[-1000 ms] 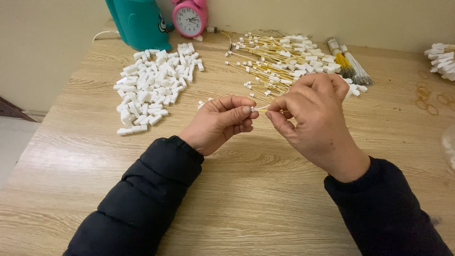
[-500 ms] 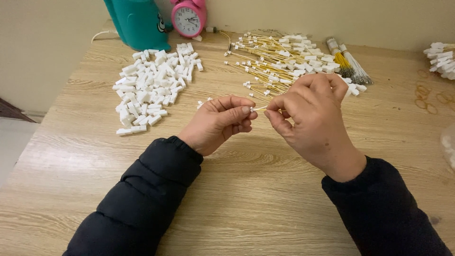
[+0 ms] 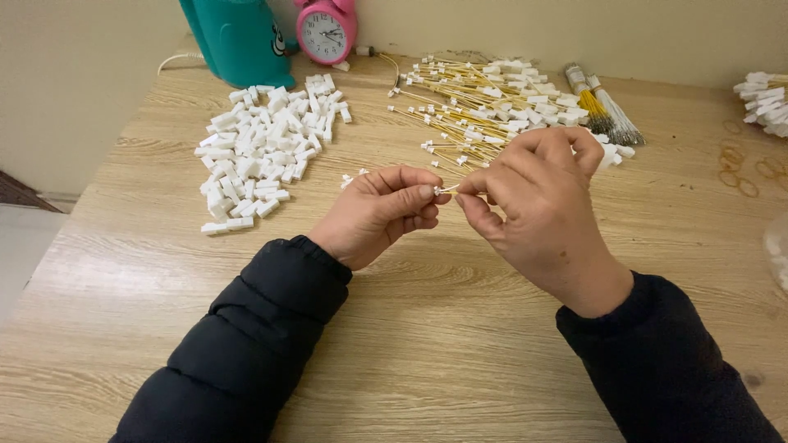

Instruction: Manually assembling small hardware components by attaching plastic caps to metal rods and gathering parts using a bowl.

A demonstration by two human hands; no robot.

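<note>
Pale wood-grain surface [image 3: 427, 328] against a cream wall; teal container [image 3: 238, 37] and pink alarm clock [image 3: 326, 31] at the far edge.

Left hand [image 3: 379, 215] and right hand [image 3: 538, 205] meet over the middle of the surface, both in dark padded sleeves. Each hand is pinched narrow, thumb against forefinger, on the same small piece: a thin yellow wire with a white tip [image 3: 447, 189], held just above the surface in the gap between the fingertips. Whether a white connector housing is tucked inside the left hand cannot be told.

Toward the far left, a heap of white connector housings [image 3: 263, 148]. Toward the far middle, a spread of yellow wires with white ends [image 3: 484, 107], and beside it two bundled wire sheaves [image 3: 603, 111]. Rubber bands [image 3: 743, 172] lie near the right edge.

Judgement: the step in hand looks like seating a wire tip into a housing. That calls for fine alignment and a straight, light push; a skewed tip could bend.
</note>
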